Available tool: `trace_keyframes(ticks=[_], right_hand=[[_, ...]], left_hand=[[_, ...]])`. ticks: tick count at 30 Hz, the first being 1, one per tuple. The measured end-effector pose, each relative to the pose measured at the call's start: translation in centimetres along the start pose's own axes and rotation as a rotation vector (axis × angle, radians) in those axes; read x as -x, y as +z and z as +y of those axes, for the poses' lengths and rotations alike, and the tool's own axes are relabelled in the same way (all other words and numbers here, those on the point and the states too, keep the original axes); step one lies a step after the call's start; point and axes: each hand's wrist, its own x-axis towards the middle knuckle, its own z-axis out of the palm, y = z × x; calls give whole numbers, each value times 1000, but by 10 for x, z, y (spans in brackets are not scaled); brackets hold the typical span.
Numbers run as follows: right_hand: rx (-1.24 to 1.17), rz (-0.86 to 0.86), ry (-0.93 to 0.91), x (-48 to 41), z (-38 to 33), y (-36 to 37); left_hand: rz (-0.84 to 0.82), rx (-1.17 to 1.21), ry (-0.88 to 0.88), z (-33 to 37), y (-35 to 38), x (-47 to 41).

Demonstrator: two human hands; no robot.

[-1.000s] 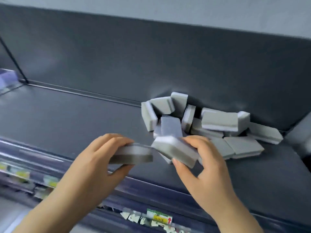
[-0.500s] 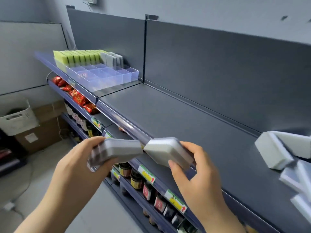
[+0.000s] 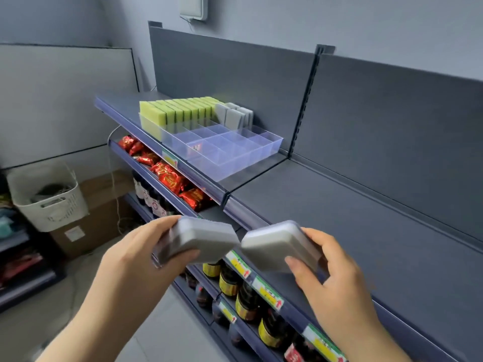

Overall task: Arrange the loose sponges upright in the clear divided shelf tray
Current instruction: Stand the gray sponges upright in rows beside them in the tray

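Note:
My left hand grips a grey and white sponge, thumb below and fingers on top. My right hand grips a second grey sponge beside it; the two sponges nearly touch in front of the shelf edge. Farther left on the top shelf stands the clear divided tray. Its back row holds several upright yellow-green sponges and a few upright grey sponges. The tray's front compartments are empty.
The dark top shelf runs to the right with a back panel and an upright post. Below are red snack packets and bottles behind price tags. A white basket and a cardboard box stand on the floor at left.
My view has swung left, away from the loose sponge pile, which has left the frame. The tray has come closer and more central. Both hands still carry their sponges.

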Motion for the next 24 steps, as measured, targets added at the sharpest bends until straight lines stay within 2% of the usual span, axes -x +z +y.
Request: trace_keyframes(ticks=[5, 11, 15, 19, 24], right_hand=[[35, 13, -65, -97, -9, 44], [-14, -55, -38, -216, -8, 102], [-32, -22, -51, -286, -12, 127], [3, -25, -23, -332, -11, 151], [31, -3, 33, -361, -9, 180]], left_hand=[[34, -37, 56, -48, 6, -80], [94, -43, 82, -104, 14, -197], [151, -33, 64, -134, 11, -259], [162, -26, 76, -160, 19, -301], [139, 118, 39, -191, 31, -349]])
